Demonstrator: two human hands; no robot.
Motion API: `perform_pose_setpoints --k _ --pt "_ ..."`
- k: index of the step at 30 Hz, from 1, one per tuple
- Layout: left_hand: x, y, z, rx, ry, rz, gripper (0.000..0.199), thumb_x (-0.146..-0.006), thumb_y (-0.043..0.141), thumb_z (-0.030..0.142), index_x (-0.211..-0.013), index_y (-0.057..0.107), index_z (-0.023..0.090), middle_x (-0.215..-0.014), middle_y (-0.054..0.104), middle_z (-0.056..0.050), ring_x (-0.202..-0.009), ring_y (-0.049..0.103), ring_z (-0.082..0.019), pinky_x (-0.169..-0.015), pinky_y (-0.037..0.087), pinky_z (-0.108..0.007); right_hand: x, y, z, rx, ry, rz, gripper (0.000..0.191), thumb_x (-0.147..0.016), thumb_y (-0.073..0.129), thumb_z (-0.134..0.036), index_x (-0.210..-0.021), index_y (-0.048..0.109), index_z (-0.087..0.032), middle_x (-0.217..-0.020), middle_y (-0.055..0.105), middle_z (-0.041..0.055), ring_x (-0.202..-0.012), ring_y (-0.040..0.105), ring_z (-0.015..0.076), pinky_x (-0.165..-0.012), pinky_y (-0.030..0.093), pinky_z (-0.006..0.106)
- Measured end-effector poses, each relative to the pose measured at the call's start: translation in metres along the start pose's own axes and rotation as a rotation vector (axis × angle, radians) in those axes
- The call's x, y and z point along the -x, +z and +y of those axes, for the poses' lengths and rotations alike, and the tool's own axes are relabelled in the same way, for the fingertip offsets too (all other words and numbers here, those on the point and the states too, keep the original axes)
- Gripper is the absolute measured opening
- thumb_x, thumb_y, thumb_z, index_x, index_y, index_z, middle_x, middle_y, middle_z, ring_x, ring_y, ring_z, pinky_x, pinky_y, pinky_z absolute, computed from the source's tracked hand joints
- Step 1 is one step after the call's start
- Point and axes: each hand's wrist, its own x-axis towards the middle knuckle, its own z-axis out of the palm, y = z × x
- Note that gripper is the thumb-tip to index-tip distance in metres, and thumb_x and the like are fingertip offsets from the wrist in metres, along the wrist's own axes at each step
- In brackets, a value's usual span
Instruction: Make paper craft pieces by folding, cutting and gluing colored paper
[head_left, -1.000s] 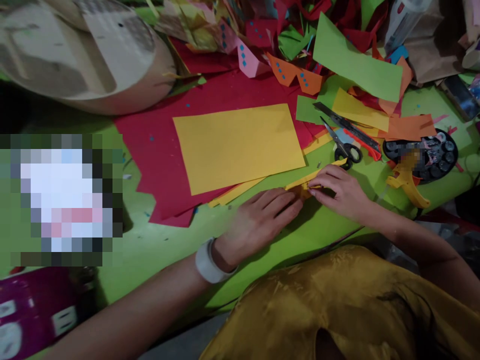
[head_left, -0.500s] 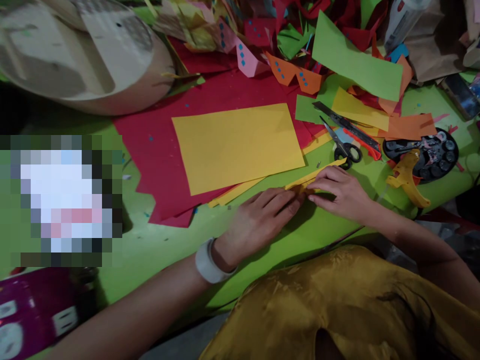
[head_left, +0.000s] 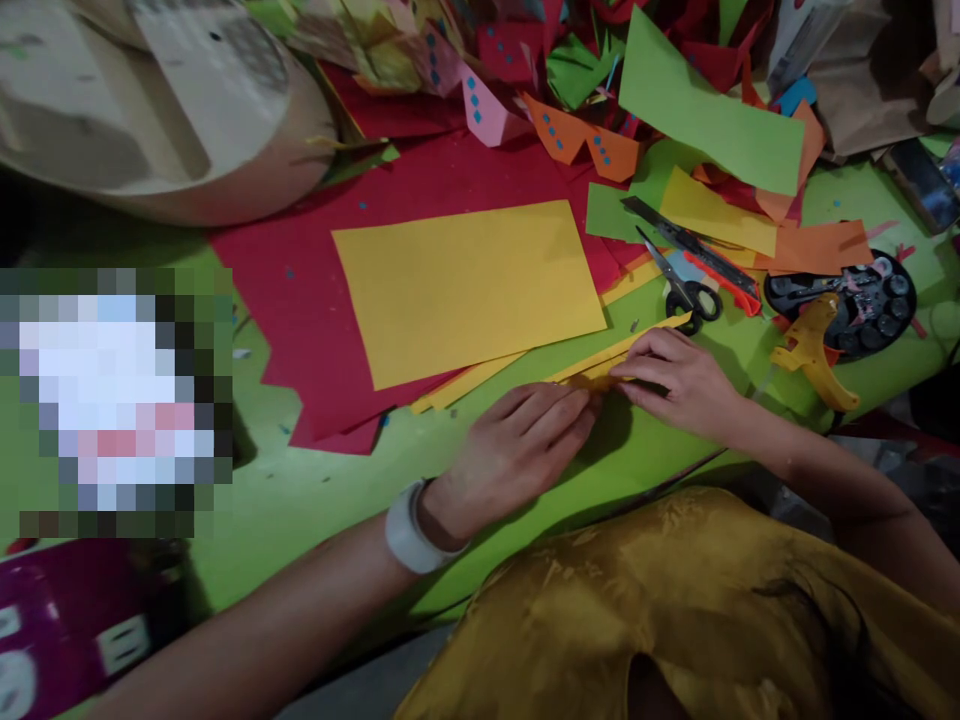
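Note:
A narrow folded strip of yellow paper [head_left: 600, 366] lies slantwise near the front of the green table, between my two hands. My left hand [head_left: 521, 440], with a pale band at the wrist, has its fingers bent together over the strip's left part. My right hand [head_left: 671, 380] pinches the strip further right, thumb below and fingers above. Its far tip pokes out past the right fingers, close to black-handled scissors [head_left: 690, 300]. Just beyond the hands, a flat yellow sheet [head_left: 472, 290] rests on red paper [head_left: 277, 240]. The strip's underside is hidden.
An orange box cutter [head_left: 720, 280] lies beside the scissors. At right are a yellow glue gun [head_left: 817, 350] and a black round tray [head_left: 847, 310]. Folded coloured papers pile up at the back, near a green sheet [head_left: 705, 120]. A large round wooden object [head_left: 247, 150] fills the back left.
My left hand has shifted slightly left along the folded strip, showing more of it between the hands. The right hand keeps its pinch. The whole view has moved a little.

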Motion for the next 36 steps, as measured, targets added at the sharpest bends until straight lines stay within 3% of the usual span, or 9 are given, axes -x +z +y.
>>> perform_pose_setpoints --k 9,13,22,36 --pt "-0.0009 0.0007 0.0020 0.025 -0.006 -0.056 0.022 -0.093 0.053 0.006 -0.110 0.064 0.014 -0.098 0.075 -0.008 -0.086 0.072 -0.020 -0.069 0.059 -0.031 -0.0003 0.0004 -0.0003 0.024 -0.009 0.000 0.022 -0.097 0.053 -0.024 -0.098 0.074 -0.021 -0.091 0.066 0.0077 -0.086 0.060 0.0199 -0.081 0.052 0.036" --pt "-0.0026 0.0036 0.0023 -0.009 -0.009 -0.050 0.015 -0.093 0.054 0.008 -0.098 0.067 0.013 -0.090 0.074 -0.007 -0.080 0.071 -0.019 -0.065 0.056 -0.031 -0.0015 0.0000 0.0017 -0.020 0.028 -0.021 0.020 -0.097 0.053 -0.024 -0.099 0.073 -0.024 -0.094 0.066 0.0064 -0.089 0.061 0.0192 -0.082 0.053 0.036" --pt "-0.0047 0.0045 0.0023 0.004 0.007 -0.050 0.015 -0.097 0.055 0.018 -0.101 0.069 0.014 -0.111 0.074 -0.009 -0.096 0.071 -0.021 -0.075 0.054 -0.032 -0.0008 -0.0041 0.0067 0.019 0.083 0.055 0.024 -0.093 0.050 -0.014 -0.096 0.072 -0.022 -0.094 0.067 0.0059 -0.089 0.063 0.0182 -0.083 0.052 0.034" --pt "-0.0048 0.0045 0.0030 -0.070 -0.019 -0.073 0.018 -0.096 0.058 0.022 -0.106 0.070 0.015 -0.106 0.074 -0.009 -0.091 0.070 -0.020 -0.076 0.054 -0.032 -0.0012 -0.0037 0.0055 0.097 0.080 0.032 0.018 -0.094 0.053 -0.021 -0.098 0.070 -0.020 -0.095 0.069 0.0068 -0.093 0.064 0.0199 -0.085 0.052 0.035"
